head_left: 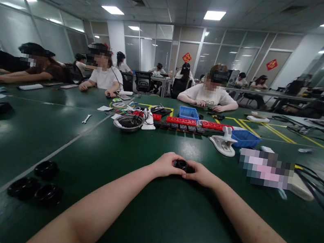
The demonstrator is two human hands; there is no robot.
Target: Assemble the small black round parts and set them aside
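Both my hands meet around a small black ring-shaped part (182, 165) near the middle of the green table. My left hand (170, 165) grips it from the left with fingers curled around it. From the right, my right hand (198, 173) closes on the same part, its thumb close to my left thumb. The part has a round opening on top; its lower portion is hidden by my fingers. Several similar black round parts, one of them a ring-shaped part (49, 193), lie in a group at the lower left.
Ahead are red power strips (180, 121), a blue bin (244, 138), another blue bin (188, 112), a metal bowl (128, 123) of dark items and a white stand (223, 142). A wrench (87, 119) lies left; cables (318, 189) run right. A co-worker (210, 90) sits opposite.
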